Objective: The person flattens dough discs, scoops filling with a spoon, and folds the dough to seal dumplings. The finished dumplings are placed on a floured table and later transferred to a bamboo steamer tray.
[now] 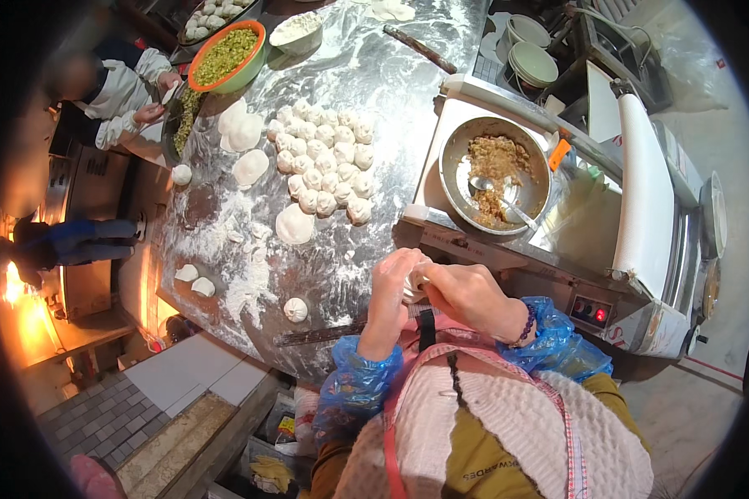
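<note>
A pleated dough bun (414, 288) is held between my two hands, near the table's front edge. My left hand (392, 284) cups it from the left, and the fingers of my right hand (468, 293) pinch its top. One finished pleated bun (296, 310) sits alone to the left. Beyond it lie a flat dough wrapper (294, 224) and a cluster of filled buns (324, 163). On the right, a metal bowl (495, 176) contains minced filling and a spoon (518, 212).
Flour and loose dough pieces (195, 280) lie on the metal table (225, 312). A rolling pin (419, 48) rests at the back. A co-worker's hands (156, 100) hold dough beside an orange-rimmed bowl (228, 56) of green filling. The dough machine (652, 187) stands at right.
</note>
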A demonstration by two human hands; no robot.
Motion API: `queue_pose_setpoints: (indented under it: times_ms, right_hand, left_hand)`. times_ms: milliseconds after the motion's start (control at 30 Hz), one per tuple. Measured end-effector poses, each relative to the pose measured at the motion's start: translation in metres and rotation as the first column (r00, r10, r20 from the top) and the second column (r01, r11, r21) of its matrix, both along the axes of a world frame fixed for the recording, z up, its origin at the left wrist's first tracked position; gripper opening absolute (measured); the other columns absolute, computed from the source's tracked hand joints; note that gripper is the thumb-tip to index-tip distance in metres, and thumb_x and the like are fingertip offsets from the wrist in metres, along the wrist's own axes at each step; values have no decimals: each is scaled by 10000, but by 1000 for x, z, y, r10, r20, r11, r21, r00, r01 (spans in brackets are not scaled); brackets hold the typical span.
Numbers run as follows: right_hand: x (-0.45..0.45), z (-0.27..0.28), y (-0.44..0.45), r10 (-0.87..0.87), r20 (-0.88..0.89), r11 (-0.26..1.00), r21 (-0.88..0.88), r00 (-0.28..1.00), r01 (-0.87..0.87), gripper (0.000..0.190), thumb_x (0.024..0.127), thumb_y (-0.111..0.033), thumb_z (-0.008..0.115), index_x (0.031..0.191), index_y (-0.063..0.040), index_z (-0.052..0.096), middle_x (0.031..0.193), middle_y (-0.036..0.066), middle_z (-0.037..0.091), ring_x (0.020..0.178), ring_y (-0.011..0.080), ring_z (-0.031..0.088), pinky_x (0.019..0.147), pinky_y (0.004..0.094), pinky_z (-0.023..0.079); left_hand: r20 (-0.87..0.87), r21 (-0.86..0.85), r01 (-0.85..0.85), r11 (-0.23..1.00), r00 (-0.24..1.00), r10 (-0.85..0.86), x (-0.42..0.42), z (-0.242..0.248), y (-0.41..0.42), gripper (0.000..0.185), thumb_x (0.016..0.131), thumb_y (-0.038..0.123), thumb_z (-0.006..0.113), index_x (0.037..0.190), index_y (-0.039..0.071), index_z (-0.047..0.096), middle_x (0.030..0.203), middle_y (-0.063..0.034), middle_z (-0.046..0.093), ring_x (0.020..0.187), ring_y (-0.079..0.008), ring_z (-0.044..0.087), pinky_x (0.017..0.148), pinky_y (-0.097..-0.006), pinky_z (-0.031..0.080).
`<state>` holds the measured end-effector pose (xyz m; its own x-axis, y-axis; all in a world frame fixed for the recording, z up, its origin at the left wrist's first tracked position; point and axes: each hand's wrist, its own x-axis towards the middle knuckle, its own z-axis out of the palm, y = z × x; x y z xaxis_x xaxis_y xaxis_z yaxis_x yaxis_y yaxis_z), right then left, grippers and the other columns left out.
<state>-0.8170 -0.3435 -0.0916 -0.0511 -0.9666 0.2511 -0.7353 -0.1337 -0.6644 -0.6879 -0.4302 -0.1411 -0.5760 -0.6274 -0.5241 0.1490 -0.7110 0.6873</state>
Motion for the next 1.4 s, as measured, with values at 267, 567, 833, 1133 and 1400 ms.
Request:
queue_pose_setpoints:
  times_ms: [267,567,833,1133,1400]
  right_hand:
    - [3,-14,-11,6,120,1000,-2,993,-6,142,840,-33,719,970,-32,662,804,150,673,680,319,674,593,384,531]
    - [13,-21,-12,-338,411,908,380,847,178,175,970,-82,624,1108,-21,712,710,42,656,530,72,582,504,245,453]
    - [6,-41,4,-442,425,818,552,790,161,194,993,-106,593,1094,15,706,715,31,628,532,45,529,486,225,388]
    - [12,-43,-10,-417,401,811,569,815,135,194,995,-113,589,1092,5,709,704,16,621,520,37,512,479,220,376]
    - [19,-47,-11,-452,424,789,601,785,129,179,989,-98,596,1085,1,711,694,8,602,526,31,493,472,221,368]
  left_hand:
    - [-151,19,-3,1000,988,5,20,-11,2,614,1085,508,361,1185,-29,641,1116,-119,694,1005,-186,675,909,-350,548]
    - [-174,110,-430,896,879,443,111,-67,-3,418,983,314,678,1301,87,528,1264,-159,622,1126,-314,653,851,-439,571]
    - [423,-532,-671,516,318,849,292,-146,-42,297,885,61,747,1137,23,595,1008,-98,647,871,-197,659,727,-316,597]
    - [475,-717,-493,492,172,863,363,-219,-51,246,870,37,644,1104,-37,658,1062,-116,656,1008,-231,614,896,-359,502]
    - [591,-804,72,590,-8,807,349,-204,-64,276,891,111,620,1094,-65,682,1145,-191,668,1080,-339,611,1004,-418,458]
